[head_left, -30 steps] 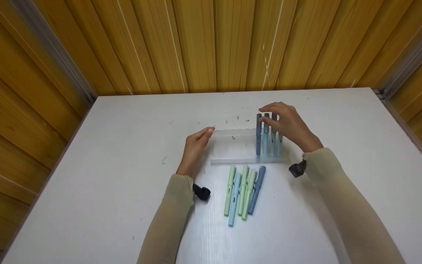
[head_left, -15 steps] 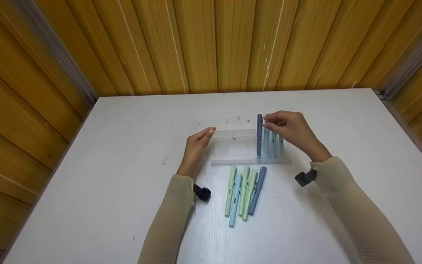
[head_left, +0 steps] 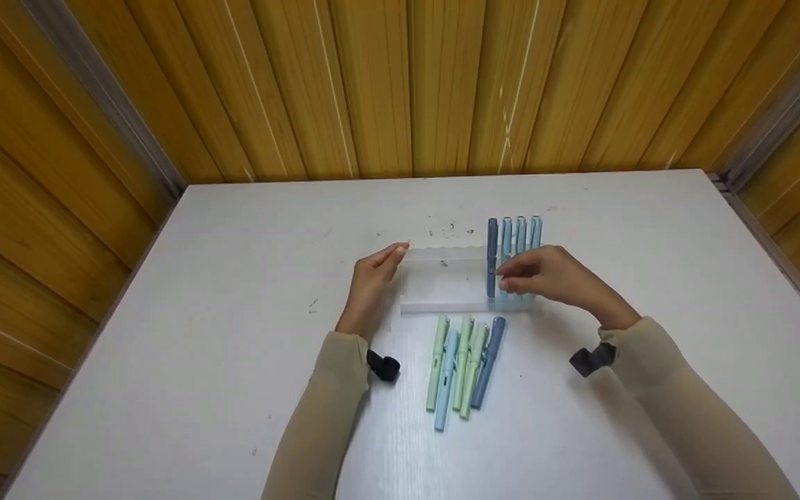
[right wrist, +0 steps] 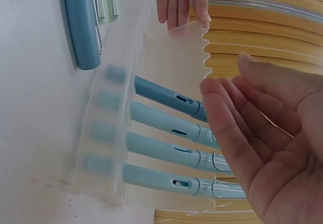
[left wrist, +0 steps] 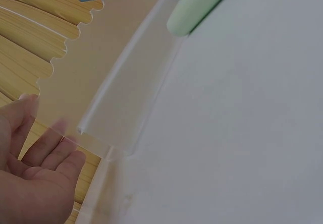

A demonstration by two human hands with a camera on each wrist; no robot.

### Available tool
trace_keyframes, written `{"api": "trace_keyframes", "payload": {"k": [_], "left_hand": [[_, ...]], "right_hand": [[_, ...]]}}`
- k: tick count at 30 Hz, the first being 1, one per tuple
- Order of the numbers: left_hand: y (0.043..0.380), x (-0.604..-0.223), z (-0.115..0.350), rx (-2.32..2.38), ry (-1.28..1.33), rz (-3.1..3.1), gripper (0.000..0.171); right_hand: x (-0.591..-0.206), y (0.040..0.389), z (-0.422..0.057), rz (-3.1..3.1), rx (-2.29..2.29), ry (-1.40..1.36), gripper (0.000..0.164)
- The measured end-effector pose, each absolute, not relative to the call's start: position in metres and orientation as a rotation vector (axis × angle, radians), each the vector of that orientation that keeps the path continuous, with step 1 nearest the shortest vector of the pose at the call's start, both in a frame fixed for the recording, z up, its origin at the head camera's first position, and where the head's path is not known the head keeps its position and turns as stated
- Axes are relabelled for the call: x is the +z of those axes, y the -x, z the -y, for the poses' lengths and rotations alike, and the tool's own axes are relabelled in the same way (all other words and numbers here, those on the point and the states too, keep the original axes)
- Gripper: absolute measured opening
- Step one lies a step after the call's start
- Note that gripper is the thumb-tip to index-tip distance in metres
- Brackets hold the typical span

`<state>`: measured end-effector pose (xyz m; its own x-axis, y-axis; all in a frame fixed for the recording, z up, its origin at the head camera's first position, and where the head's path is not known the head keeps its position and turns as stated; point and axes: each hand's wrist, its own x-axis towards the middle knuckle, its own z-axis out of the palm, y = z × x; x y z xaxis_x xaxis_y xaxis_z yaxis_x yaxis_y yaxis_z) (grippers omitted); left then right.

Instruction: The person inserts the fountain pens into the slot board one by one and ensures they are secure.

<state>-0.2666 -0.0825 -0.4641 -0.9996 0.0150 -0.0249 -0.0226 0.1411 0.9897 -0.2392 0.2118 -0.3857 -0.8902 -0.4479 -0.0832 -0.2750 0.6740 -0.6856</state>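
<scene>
A clear plastic pen stand (head_left: 442,253) stands on the table with a scalloped upper edge. My left hand (head_left: 372,281) pinches its left end between thumb and fingers; the left wrist view shows fingers (left wrist: 48,146) behind the see-through panel. Upright in the stand's right part are one dark blue pen (head_left: 492,239) and three light blue pens (right wrist: 166,148). My right hand (head_left: 556,276) is in front of these pens, holding nothing, its fingers loosely bent. In the head view it covers the lower parts of the light blue pens.
Before the stand lie three light green pens (head_left: 435,368), a light blue pen (head_left: 445,382) and a dark blue pen (head_left: 489,364), side by side on the white table (head_left: 233,389). A yellow wood-look wall (head_left: 372,90) rises behind the table.
My right hand has come down from the tops of the standing pens to their lower front, uncovering the caps. My left hand and the stand have stayed put.
</scene>
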Motion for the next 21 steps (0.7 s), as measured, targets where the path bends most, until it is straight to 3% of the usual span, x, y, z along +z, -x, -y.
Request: {"api": "trace_keyframes", "payload": {"k": [21], "left_hand": [[0.267, -0.464, 0.083, 2.048, -0.016, -2.347, 0.038]], "right_hand": [[-0.417, 0.224, -0.207, -2.424, -0.910, 0.421, 0.039]]}}
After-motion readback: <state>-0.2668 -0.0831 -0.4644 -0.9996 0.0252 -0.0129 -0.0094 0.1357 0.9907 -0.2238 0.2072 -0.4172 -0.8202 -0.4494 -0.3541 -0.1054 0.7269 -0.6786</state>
